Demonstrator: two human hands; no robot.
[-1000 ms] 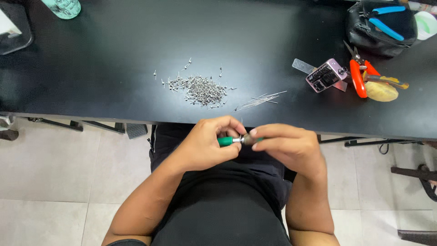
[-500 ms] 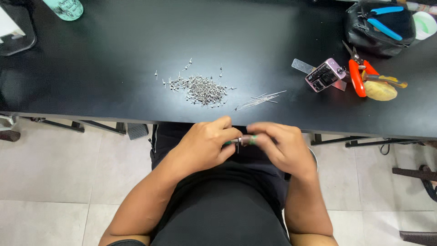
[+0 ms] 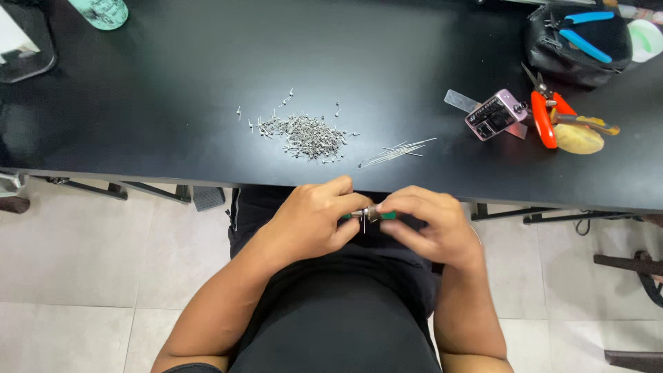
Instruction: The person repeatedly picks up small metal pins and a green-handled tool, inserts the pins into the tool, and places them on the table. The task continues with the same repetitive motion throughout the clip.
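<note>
Right now your left hand (image 3: 311,221) and right hand (image 3: 431,224) meet over your lap, just below the near edge of the black tabletop (image 3: 173,83). Both sets of fingers are pinched together on a small green-handled tool (image 3: 373,215) with a metal tip, held level between them. At twelve o'clock from your hands lies a pile of small metal pins (image 3: 307,135); at one o'clock, a few thin wires (image 3: 400,152). Orange-handled pliers (image 3: 545,117) sit at two o'clock.
</note>
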